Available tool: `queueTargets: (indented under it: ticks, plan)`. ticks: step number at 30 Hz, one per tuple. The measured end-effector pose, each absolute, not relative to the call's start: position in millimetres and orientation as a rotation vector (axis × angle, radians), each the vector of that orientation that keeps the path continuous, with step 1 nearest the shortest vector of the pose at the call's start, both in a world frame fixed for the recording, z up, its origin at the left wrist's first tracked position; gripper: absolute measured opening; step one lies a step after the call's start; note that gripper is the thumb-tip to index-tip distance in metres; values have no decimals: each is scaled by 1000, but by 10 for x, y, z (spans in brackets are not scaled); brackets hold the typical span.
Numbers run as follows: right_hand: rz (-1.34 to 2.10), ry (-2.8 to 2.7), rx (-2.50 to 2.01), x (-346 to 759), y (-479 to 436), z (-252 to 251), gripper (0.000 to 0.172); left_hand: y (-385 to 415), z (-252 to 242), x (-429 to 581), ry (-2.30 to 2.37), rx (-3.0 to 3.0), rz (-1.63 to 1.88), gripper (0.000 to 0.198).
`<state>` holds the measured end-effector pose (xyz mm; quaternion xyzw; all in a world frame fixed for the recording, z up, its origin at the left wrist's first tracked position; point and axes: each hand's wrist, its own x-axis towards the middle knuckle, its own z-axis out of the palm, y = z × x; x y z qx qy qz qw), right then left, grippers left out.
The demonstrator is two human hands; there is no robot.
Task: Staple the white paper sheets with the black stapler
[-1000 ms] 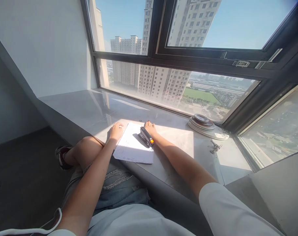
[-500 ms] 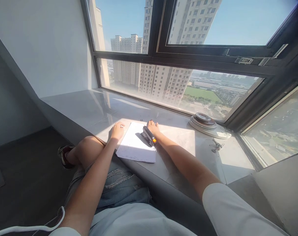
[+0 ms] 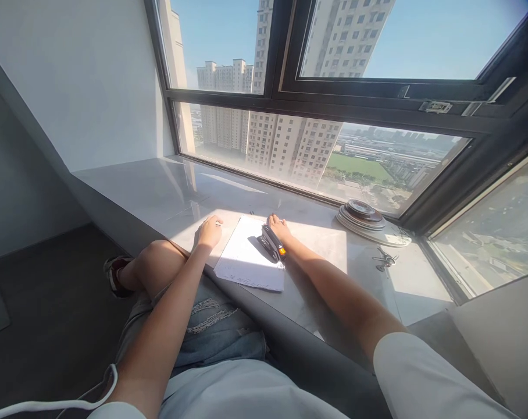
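White paper sheets (image 3: 240,256), apparently stacked, lie at the front edge of the sill in sunlight. On their right part rests a black stapler (image 3: 271,244) with an orange end, beside my right wrist. My right hand (image 3: 280,228) is at the far right edge of the sheets and appears to hold that edge; its thumb is hidden behind the stapler. My left hand (image 3: 210,231) rests on the sill, left of the sheets and apart from them. Its fingers are curled in, and what they hold, if anything, is too small to make out.
Stacked round plates or lids (image 3: 360,220) stand at the right by the window (image 3: 368,107). Small metal parts (image 3: 385,260) lie in front of them. The pale sill (image 3: 146,192) ends at its front edge above my knee (image 3: 163,259). A white cable (image 3: 85,402) hangs at lower left.
The sheets, with the stapler on them, have slid right along with my right hand. A gap has opened between the sheets and my left hand, which has hardly moved.
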<state>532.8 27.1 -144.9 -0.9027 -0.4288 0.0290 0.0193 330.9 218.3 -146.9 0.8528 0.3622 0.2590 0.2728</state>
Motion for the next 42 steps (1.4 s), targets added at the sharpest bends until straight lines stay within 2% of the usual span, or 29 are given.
queueTargets:
  ticks: [8,26,38,42]
  plan:
    - [53,-1349,-2787,5345,264,-1440,64,2034,-1496,3325,621,2553,574,39]
    - [-29,-1494,-2723,5610,64,-1638,64,1991,-1445,3290,624,2639,497,45]
    - [-79,-1298,-2805,5400,367,-1554,54,1952,-1436,3285,636,2662,467,47]
    - [-188,-1276,-2796,5355,283,-1521,50,1930,-1424,3270,665,2629,471,51]
